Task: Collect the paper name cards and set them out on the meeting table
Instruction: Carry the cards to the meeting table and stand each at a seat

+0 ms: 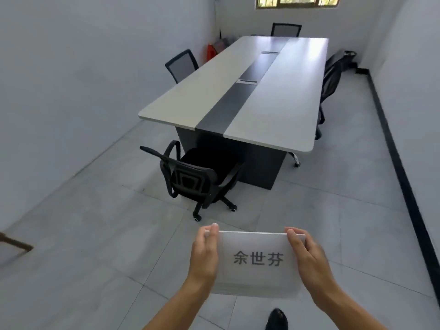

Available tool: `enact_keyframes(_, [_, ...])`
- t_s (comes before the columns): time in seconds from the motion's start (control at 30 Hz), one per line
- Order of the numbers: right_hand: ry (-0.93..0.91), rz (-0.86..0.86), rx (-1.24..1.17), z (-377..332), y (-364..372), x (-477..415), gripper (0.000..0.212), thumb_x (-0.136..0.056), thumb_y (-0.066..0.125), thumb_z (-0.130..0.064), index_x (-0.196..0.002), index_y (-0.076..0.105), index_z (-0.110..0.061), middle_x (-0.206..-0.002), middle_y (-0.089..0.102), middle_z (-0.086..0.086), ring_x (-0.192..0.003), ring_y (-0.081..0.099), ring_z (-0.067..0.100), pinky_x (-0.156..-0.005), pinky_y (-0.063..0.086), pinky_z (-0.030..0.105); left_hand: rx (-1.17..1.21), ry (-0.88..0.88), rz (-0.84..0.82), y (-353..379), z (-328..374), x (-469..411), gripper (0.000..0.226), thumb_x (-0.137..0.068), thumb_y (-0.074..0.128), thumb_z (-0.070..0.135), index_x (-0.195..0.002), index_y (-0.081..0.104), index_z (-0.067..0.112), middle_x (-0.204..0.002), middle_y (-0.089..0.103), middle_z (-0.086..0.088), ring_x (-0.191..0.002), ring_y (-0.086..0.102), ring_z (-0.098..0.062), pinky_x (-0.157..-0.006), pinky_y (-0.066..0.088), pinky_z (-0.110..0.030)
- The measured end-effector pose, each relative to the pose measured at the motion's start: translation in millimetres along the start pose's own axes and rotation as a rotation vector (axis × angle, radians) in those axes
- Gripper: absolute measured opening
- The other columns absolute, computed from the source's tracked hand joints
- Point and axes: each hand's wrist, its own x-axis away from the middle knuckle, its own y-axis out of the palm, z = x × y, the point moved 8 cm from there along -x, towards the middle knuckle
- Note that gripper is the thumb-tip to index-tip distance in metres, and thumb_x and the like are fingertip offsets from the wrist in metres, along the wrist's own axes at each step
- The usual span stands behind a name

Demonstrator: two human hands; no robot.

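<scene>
I hold a stack of name cards (257, 260) in clear holders at the bottom middle of the view; the top card shows three printed characters. My left hand (204, 256) grips the stack's left edge and my right hand (307, 260) grips its right edge. The long meeting table (281, 96), white with a dark grey strip down its middle, stands ahead across the tiled floor, well beyond my hands. No cards show on its top.
A black office chair (192, 179) is pushed in at the table's near end, between me and the table. More chairs stand at the left side (182, 64), far end (285, 29) and right side (329, 84). Walls run close on both sides.
</scene>
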Motion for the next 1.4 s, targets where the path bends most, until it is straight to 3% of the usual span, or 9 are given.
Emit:
enact_keyframes(0.13, [0.042, 0.082, -0.038, 3, -27, -72, 0.020, -0.097, 0.047, -0.036, -0.100, 0.061, -0.022, -0.089, 0.066, 0.005, -0.077, 0.063, 0.017, -0.058, 0.047, 0.028, -0.034, -0.010, -0.116, 63, 15, -66, 0.041, -0.097, 0.037, 0.044, -0.096, 0.053, 0.006, -0.073, 0.060, -0.001, -0.061, 0.060, -0.011, -0.051, 0.047, -0.021])
enact_keyframes(0.33, [0.070, 0.084, -0.079, -19, -55, -201, 0.023, -0.096, 0.046, -0.039, -0.101, 0.060, -0.022, -0.085, 0.068, 0.011, -0.075, 0.067, 0.023, -0.057, 0.053, 0.030, -0.039, -0.001, -0.146, 142, 60, -166, 0.037, -0.097, 0.039, 0.044, -0.090, 0.053, 0.011, -0.071, 0.057, 0.002, -0.056, 0.057, -0.005, -0.053, 0.046, -0.021])
enact_keyframes(0.5, [0.051, 0.079, -0.063, -57, -73, -298, 0.021, -0.096, 0.049, -0.036, -0.096, 0.063, -0.020, -0.082, 0.069, 0.008, -0.070, 0.066, 0.016, -0.057, 0.050, 0.024, -0.029, 0.023, -0.127, 192, 98, -244, 0.035, -0.095, 0.042, 0.045, -0.094, 0.057, 0.013, -0.085, 0.061, -0.004, -0.075, 0.060, -0.016, -0.067, 0.048, -0.030])
enact_keyframes(0.67, [0.076, 0.085, -0.078, -76, -82, -374, 0.025, -0.096, 0.049, -0.035, -0.096, 0.065, -0.016, -0.082, 0.067, 0.006, -0.070, 0.063, 0.015, -0.059, 0.048, 0.026, -0.025, 0.032, -0.154, 229, 125, -309, 0.031, -0.097, 0.042, 0.040, -0.098, 0.057, 0.014, -0.089, 0.061, -0.002, -0.076, 0.059, -0.013, -0.067, 0.045, -0.024])
enact_keyframes(0.77, [0.090, 0.107, -0.070, -80, -84, -422, 0.024, -0.097, 0.048, -0.035, -0.097, 0.065, -0.017, -0.086, 0.067, 0.001, -0.075, 0.062, 0.012, -0.061, 0.046, 0.025, -0.051, 0.020, -0.202, 255, 131, -360, 0.027, -0.095, 0.045, 0.042, -0.096, 0.057, 0.018, -0.093, 0.061, -0.002, -0.082, 0.060, -0.015, -0.071, 0.049, -0.029])
enact_keyframes(0.97, [0.114, 0.207, -0.087, -92, -82, -534, 0.030, -0.094, 0.049, -0.042, -0.105, 0.064, -0.018, -0.096, 0.069, 0.006, -0.086, 0.067, 0.020, -0.067, 0.050, 0.030, -0.183, 0.057, -0.333, 306, 143, -484, 0.044, -0.061, 0.066, 0.064, -0.097, 0.056, 0.041, -0.109, 0.063, 0.000, -0.104, 0.060, -0.019, -0.092, 0.052, -0.045])
enact_keyframes(1.07, [0.147, 0.279, -0.097, -106, -82, -590, 0.032, -0.095, 0.049, -0.041, -0.108, 0.064, -0.016, -0.098, 0.067, 0.003, -0.085, 0.066, 0.018, -0.063, 0.048, 0.028, -0.252, 0.078, -0.452, 331, 157, -544, 0.046, -0.061, 0.076, 0.056, -0.099, 0.051, 0.049, -0.110, 0.063, 0.004, -0.106, 0.061, -0.020, -0.090, 0.054, -0.046])
enact_keyframes(1.2, [0.199, 0.337, -0.113, -122, -82, -653, 0.028, -0.093, 0.055, -0.036, -0.101, 0.067, -0.012, -0.090, 0.069, 0.005, -0.078, 0.065, 0.018, -0.060, 0.047, 0.028, -0.283, 0.140, -0.576, 364, 190, -612, 0.043, -0.068, 0.081, 0.033, -0.100, 0.052, 0.035, -0.101, 0.065, 0.006, -0.093, 0.066, -0.014, -0.079, 0.059, -0.042])
enact_keyframes(1.4, [0.257, 0.411, -0.104, -118, -87, -721, 0.019, -0.090, 0.060, -0.022, -0.086, 0.069, -0.006, -0.076, 0.064, 0.007, -0.066, 0.058, 0.019, -0.055, 0.044, 0.027, -0.324, 0.133, -0.639, 408, 197, -685, 0.039, -0.067, 0.082, 0.025, -0.095, 0.056, 0.033, -0.103, 0.063, 0.005, -0.095, 0.064, -0.020, -0.076, 0.060, -0.041])
